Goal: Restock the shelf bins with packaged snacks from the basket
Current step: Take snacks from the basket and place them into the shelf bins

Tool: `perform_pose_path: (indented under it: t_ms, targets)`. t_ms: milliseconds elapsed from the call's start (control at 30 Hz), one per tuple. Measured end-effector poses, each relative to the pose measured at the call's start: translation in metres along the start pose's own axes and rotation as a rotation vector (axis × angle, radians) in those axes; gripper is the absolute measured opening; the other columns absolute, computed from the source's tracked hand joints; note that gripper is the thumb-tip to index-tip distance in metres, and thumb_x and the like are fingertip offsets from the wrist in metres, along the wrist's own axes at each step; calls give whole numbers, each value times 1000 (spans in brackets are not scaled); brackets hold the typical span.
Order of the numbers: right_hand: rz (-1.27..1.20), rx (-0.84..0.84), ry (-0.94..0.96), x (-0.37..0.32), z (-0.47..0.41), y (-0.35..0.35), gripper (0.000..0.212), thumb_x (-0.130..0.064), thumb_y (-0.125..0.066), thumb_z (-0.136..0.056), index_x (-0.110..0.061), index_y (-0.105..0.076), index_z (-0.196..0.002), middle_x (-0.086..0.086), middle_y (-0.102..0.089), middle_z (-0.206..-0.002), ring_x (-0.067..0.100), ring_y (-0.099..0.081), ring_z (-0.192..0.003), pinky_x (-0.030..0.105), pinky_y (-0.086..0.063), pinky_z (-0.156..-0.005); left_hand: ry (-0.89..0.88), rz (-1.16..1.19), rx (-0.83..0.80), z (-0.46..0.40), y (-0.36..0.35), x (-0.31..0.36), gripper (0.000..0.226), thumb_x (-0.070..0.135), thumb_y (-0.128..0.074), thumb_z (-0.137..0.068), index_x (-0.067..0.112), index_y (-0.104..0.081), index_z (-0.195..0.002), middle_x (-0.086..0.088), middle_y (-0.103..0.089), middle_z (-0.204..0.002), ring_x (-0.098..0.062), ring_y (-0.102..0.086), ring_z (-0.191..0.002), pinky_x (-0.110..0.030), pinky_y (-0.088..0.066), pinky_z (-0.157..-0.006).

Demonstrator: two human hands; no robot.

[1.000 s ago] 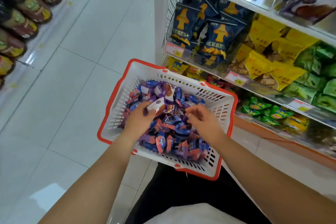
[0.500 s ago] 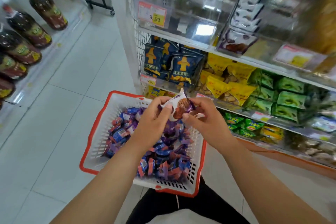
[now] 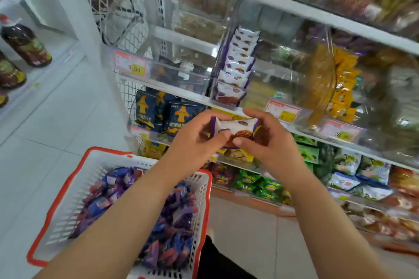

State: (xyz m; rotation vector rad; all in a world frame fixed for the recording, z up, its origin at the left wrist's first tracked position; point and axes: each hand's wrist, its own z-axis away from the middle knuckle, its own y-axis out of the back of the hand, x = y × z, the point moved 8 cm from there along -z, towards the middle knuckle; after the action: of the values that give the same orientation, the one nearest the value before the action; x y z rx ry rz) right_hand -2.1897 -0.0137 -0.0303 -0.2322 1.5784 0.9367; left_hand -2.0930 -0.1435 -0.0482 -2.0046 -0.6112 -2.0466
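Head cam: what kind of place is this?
Most likely a small shop or convenience store aisle. Tiered shelves hold clear bins of packaged snacks with a price tag on the front, and bottled drinks line the opposite shelf. A basket of wrapped snacks sits below the hands.

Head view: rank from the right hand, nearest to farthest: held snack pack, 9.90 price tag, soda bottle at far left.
From the right hand:
1. Snack pack, pinched between both hands.
2. 9.90 price tag, on the shelf edge up and to the left.
3. Soda bottle, far left across the aisle.
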Motion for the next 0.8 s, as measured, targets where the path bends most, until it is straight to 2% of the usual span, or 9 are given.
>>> perform_pose_path:
  t_ms: [100, 200, 233, 300, 400, 500, 633, 733, 800]
  targets:
    - [92, 28, 43, -14, -16, 28, 36, -36, -79, -74, -46, -58, -100, -12, -49, -60, 5, -43, -53, 17, -35, -52, -98, -60, -16, -20, -13, 26, 27, 27, -62, -95, 34, -59, -122, 15, -65, -91, -6, -63, -84, -22, -52, -76]
    - [93, 125, 68, -20, -43, 56, 35, -19, -79, -80, -39, -56, -97, -11, -63, -78, 1, -59, -63, 15, -46, -58, -222, -214, 71, -43, -15, 39, 38, 32, -60, -96, 30, -51, -133, 19, -56, -122, 1, -52, -112, -8, -40, -91]
    - [87, 163, 63, -19, -54, 65, 34, -17, -78, -82, -38, -56, -98, -9, -64, -82, 1, -61, -64, 16, -48, -58, -295, -325, 129, -51, -14, 42, 41, 32, -61, -96, 25, -50, -135, 14, -51, -131, -2, -45, -123, -10, -34, -99]
    - [95, 229, 27, -12, -79, 78, 32, -18, -76, -84, -37, -54, -98, -7, -64, -86, -1, -62, -61, 18, -49, -55, -395, -558, 220, -68, -14, 37, 45, 31, -62, -94, 17, -51, -134, -1, -46, -143, -18, -37, -135, -28, -29, -110]
    - [109, 293, -17, 0, -120, 88, 30, -20, -74, -86, -30, -54, -106, -6, -61, -96, 1, -64, -61, 21, -54, -58, -393, -691, 288, -85, -16, 19, 46, 33, -60, -89, 15, -55, -132, -11, -44, -148, -32, -31, -142, -44, -24, -115]
    - [114, 338, -62, 14, -158, 95, 32, -20, -73, -87, -26, -53, -110, -1, -63, -104, 11, -65, -70, 17, -50, -52, -418, -679, 326, -89, -17, 11, 46, 30, -64, -88, 14, -57, -130, -11, -47, -147, -30, -31, -144, -38, -20, -118]
    - [76, 413, -111, 27, -201, 104, 34, -17, -74, -86, -16, -58, -115, 5, -69, -102, 13, -67, -74, 22, -53, -58, -434, -680, 345, -88, -18, 9, 45, 20, -66, -87, 14, -56, -130, -6, -51, -144, -22, -23, -148, -47, -22, -119]
    - [-12, 490, -165, 38, -221, 107, 38, -17, -77, -83, -11, -60, -116, 1, -65, -95, 11, -65, -78, 27, -59, -70, -358, -646, 340, -87, -16, 3, 50, 19, -63, -90, 19, -51, -138, -3, -38, -154, 0, -4, -143, -26, 2, -115]
    - [-44, 563, -177, 47, -228, 109, 39, -19, -80, -79, -14, -58, -112, 2, -64, -102, 17, -67, -90, 34, -60, -79, -386, -641, 368, -86, -15, 2, 50, 18, -64, -89, 17, -52, -138, -5, -37, -155, -1, -6, -144, -22, 4, -113]
